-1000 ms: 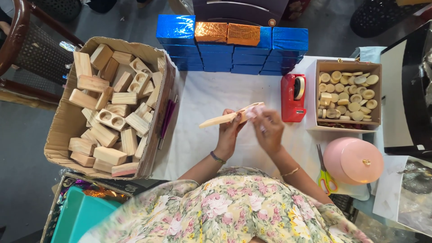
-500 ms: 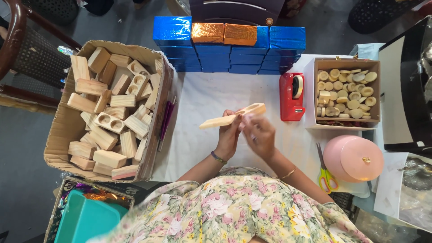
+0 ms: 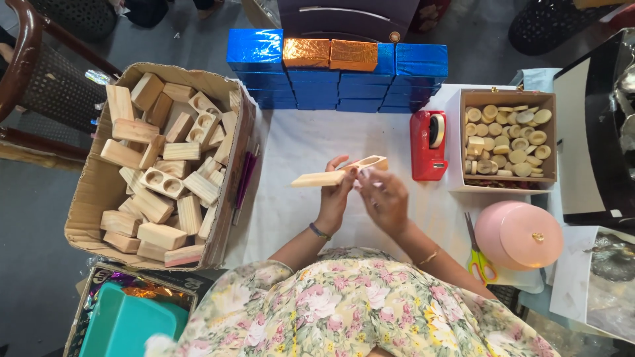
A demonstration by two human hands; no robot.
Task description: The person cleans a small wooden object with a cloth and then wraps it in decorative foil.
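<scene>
Left hand [image 3: 336, 198] closed in a grip around a long wooden block [image 3: 338, 173], held up above the white table [image 3: 297, 142], fingers wrapped round its middle from below, thumb on the near side. Long axis of the block running left to right, slightly tilted, plain end out to the left, end with a round hollow out to the right. Right hand [image 3: 383, 201] just beside that hollowed end, fingers curled together at the block's right part, probably pinching something small against it, though too blurred to tell what, or whether anything at all. Both forearms rising from the floral dress, elbows tucked in, wrists bent toward each other over the middle of the table.

Further out: a cardboard box [image 3: 86, 198] heaped with more wooden blocks on the left, a red tape dispenser [image 3: 426, 145] close on the right, then an open box of round wooden discs [image 3: 506, 142]. Beyond, stacked blue foil boxes [image 3: 337, 82] topped by two orange ones. Near right, a pink round tin [image 3: 519, 235] and scissors [image 3: 477, 258].
</scene>
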